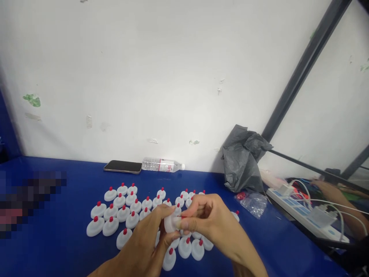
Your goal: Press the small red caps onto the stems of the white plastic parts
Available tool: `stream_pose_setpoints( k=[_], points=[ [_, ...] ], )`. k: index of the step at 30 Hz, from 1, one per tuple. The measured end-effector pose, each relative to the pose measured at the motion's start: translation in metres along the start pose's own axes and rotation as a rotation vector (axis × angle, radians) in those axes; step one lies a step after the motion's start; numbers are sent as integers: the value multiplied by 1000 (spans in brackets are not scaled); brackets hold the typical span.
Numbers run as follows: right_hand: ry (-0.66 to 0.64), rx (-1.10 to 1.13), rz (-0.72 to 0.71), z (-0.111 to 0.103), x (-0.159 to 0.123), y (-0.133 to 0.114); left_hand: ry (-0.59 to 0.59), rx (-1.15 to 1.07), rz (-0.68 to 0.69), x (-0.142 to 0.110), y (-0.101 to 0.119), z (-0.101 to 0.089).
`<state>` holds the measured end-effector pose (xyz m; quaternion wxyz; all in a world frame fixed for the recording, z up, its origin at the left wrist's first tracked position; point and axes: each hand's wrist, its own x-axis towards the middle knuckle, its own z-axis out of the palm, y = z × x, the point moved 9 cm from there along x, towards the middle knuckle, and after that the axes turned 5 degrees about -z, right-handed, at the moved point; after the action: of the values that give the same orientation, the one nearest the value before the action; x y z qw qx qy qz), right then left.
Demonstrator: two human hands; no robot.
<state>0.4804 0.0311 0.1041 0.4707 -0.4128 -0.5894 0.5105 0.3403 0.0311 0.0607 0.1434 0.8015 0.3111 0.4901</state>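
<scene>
My left hand (pixel 154 234) is closed around a small, squat white plastic bottle (pixel 170 224), held tilted above the table. The thumb and fingers of my right hand (pixel 198 217) pinch the red cap (pixel 182 217) at its neck; most of the cap is hidden by the fingertips. Many similar white bottles with red caps stand around and under my hands, among them one bottle (pixel 95 226) at the left and another bottle (pixel 169 259) just in front. Some are partly covered by my hands.
On the blue table (pixel 66 254), a phone (pixel 123 166) and a lying water bottle (pixel 162 165) rest along the wall. Farther right are a grey plastic bag (pixel 242 161), a clear bag (pixel 253 204) with red bits, and a power strip (pixel 309 217) with cables.
</scene>
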Motion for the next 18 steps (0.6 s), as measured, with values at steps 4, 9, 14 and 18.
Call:
stream_pose_setpoints(
  k=[4, 9, 14, 18],
  points=[
    [18, -27, 23, 3, -8, -3, 35, 43, -51, -8, -2, 1],
    [65, -61, 47, 6, -13, -9, 62, 36, -71, -12, -2, 2],
    [44, -13, 49, 7, -6, -3, 28, -79, -134, -4, 1, 1],
    [35, -26, 33, 4, -2, 3, -11, -132, -144, 4, 8, 1]
  ],
)
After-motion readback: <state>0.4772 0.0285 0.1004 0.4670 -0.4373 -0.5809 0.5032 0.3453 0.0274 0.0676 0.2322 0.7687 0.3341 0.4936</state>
